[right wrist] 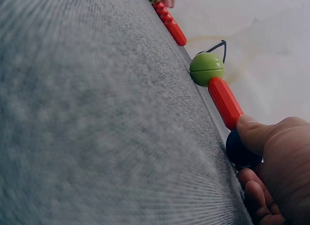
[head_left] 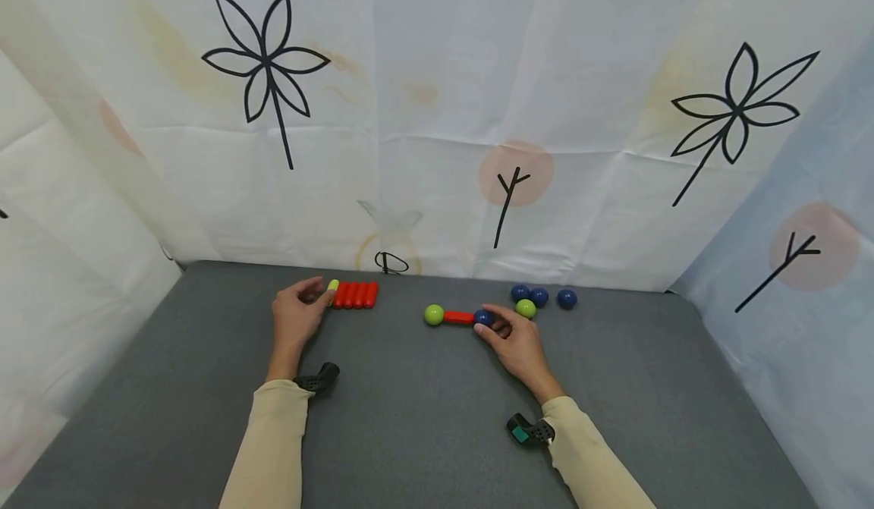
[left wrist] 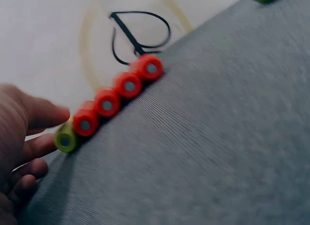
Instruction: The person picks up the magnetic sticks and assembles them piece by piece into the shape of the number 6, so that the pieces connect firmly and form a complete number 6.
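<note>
My left hand (head_left: 296, 313) pinches a yellow-green rod (left wrist: 65, 139) between thumb and fingers, at the left end of a row of several red rods (head_left: 355, 294). Each rod shows a grey disc in its end in the left wrist view. With thumb and fingers, my right hand (head_left: 517, 346) grips a dark blue ball (right wrist: 240, 150). That ball meets one end of a single red rod (right wrist: 225, 103), and a green ball (head_left: 433, 315) sits at the rod's other end. The three lie in a line on the grey table.
Beyond my right hand are several loose balls: a green ball (head_left: 525, 309), two dark blue balls (head_left: 539, 296) side by side, and another blue ball (head_left: 567, 299) farther right. A white patterned cloth (head_left: 437, 190) hangs behind the grey tabletop (head_left: 410, 410).
</note>
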`<state>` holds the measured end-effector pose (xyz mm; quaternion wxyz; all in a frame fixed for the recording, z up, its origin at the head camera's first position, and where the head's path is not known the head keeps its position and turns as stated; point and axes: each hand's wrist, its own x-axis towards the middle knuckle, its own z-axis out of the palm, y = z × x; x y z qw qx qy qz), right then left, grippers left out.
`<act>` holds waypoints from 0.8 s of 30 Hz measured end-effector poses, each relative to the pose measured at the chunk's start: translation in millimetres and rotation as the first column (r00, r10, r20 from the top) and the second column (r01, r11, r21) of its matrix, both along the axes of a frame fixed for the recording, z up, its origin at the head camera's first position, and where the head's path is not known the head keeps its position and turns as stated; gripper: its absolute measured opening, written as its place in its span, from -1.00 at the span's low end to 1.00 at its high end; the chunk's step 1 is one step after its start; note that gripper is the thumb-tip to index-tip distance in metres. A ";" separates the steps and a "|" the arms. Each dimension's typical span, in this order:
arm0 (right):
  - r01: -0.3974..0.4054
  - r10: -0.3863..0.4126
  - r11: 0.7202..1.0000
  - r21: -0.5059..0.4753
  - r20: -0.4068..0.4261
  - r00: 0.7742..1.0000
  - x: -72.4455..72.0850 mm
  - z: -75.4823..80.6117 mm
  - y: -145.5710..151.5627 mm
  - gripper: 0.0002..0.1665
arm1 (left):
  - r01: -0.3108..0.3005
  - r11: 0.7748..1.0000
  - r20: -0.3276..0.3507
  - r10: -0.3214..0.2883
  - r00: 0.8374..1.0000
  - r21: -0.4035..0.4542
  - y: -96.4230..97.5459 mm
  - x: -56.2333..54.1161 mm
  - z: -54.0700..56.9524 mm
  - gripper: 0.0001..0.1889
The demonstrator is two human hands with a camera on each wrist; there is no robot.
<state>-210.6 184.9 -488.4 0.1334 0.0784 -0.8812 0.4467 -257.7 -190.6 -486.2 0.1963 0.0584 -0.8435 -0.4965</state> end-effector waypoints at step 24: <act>-0.006 0.006 1.000 -0.004 0.015 1.000 0.9 1.6 -0.2 -0.54 | -0.121 0.992 -0.025 0.120 0.992 -0.038 5.9 2.5 -2.2 -0.69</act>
